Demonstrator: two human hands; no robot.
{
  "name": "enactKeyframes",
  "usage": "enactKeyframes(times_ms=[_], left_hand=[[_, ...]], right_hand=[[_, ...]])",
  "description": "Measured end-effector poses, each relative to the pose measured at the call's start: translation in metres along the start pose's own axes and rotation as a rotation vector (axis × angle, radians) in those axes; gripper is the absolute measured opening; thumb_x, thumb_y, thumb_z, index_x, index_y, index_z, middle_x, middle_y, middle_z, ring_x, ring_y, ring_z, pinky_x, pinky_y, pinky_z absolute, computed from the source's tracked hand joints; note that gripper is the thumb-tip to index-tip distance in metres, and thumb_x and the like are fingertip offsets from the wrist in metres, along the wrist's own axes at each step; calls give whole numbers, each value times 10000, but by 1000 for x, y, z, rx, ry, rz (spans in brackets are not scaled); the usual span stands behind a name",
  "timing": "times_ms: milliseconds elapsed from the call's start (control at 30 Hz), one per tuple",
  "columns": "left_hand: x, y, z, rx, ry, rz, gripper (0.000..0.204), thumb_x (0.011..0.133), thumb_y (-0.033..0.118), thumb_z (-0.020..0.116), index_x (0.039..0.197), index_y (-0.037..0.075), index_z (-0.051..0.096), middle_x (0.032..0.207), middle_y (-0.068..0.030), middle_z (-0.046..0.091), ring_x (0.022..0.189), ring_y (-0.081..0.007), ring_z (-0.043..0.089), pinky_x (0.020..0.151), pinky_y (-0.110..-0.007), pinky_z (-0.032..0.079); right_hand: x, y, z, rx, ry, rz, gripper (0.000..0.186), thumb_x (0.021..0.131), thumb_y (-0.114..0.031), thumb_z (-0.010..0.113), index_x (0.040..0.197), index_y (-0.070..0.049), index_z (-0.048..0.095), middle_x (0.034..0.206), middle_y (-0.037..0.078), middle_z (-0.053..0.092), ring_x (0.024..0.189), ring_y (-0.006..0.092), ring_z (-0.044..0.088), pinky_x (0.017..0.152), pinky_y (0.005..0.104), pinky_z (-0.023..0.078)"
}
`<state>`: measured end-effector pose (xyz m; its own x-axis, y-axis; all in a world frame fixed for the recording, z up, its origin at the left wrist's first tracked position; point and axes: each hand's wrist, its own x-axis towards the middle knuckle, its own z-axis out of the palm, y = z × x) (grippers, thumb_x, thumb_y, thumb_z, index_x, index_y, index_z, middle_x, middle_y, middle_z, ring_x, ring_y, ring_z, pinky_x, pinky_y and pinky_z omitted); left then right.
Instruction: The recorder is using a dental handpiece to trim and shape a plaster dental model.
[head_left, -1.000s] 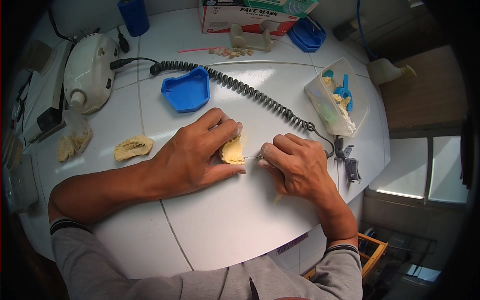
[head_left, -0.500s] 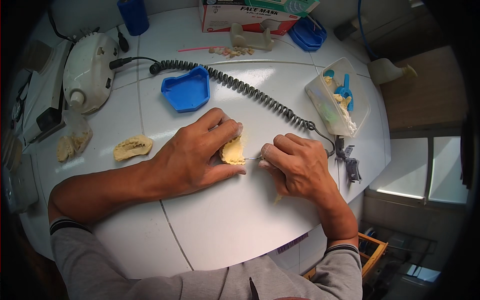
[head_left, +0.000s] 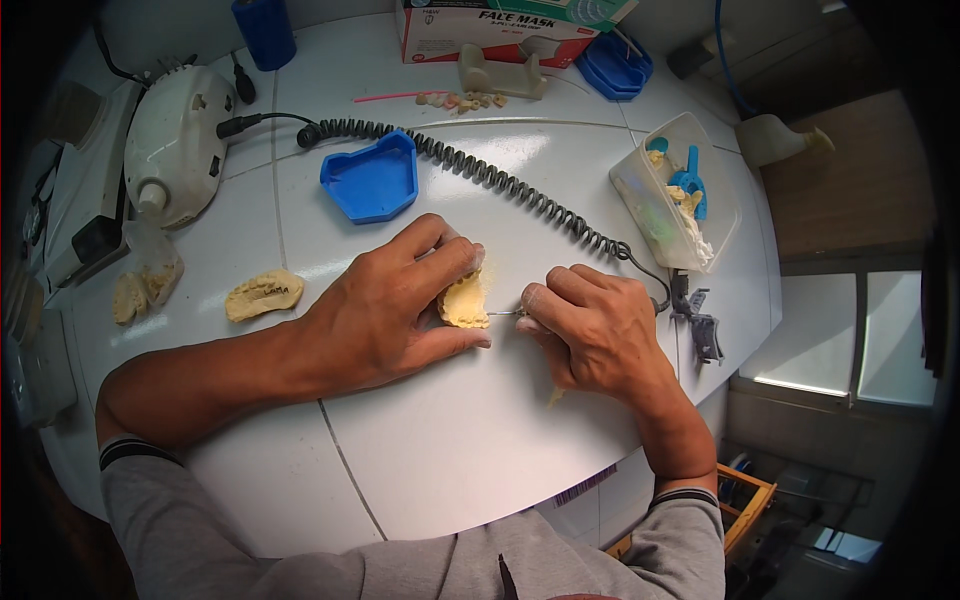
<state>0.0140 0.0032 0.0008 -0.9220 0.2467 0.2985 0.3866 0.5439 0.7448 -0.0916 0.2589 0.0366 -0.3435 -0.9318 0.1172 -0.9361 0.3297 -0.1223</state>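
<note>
A yellow plaster dental cast (head_left: 463, 302) is gripped between the thumb and fingers of my left hand (head_left: 395, 300), a little above the white table. My right hand (head_left: 585, 320) is closed around a rotary handpiece, most of which the fingers hide. Its thin metal bur (head_left: 502, 313) points left and meets the cast's right edge, or nearly so. A black coiled cord (head_left: 490, 175) runs from behind my right hand to a white motor unit (head_left: 178, 143) at the far left. Pale dust coats my fingertips, and fine yellow dust lies beside the cast.
Left of my left hand lies another cast (head_left: 264, 295) with writing, near a bagged piece (head_left: 155, 265). A blue mould tray (head_left: 370, 180) sits beyond my hands. A clear plastic tub (head_left: 640, 185) with scraps stands at right, near a grey hinged articulator (head_left: 703, 335). A mask box (head_left: 500, 35) is at the back.
Hardly anything differs. Both hands keep their hold, with the bur still at the cast's right edge; the whole view has shifted very slightly.
</note>
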Motion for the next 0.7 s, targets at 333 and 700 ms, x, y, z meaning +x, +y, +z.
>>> enactKeyframes(times_ms=[333, 700], left_hand=[[1, 1, -1, -9, -15, -22, 701, 856, 315, 963, 1328, -80, 628, 1165, -138, 586, 811, -154, 625, 632, -295, 580], [1, 1, -1, -6, -8, -5, 707, 862, 316, 959, 1339, -84, 624, 1177, -141, 589, 819, -160, 628, 636, -295, 580]], right_hand=[[-1, 2, 1, 13, 6, -17, 196, 958, -317, 794, 972, -161, 676, 790, -7, 616, 693, 183, 655, 522, 359, 487], [1, 2, -2, 6, -5, -22, 186, 958, -308, 793, 981, -159, 684, 786, -6, 611, 697, 185, 664, 524, 358, 497]])
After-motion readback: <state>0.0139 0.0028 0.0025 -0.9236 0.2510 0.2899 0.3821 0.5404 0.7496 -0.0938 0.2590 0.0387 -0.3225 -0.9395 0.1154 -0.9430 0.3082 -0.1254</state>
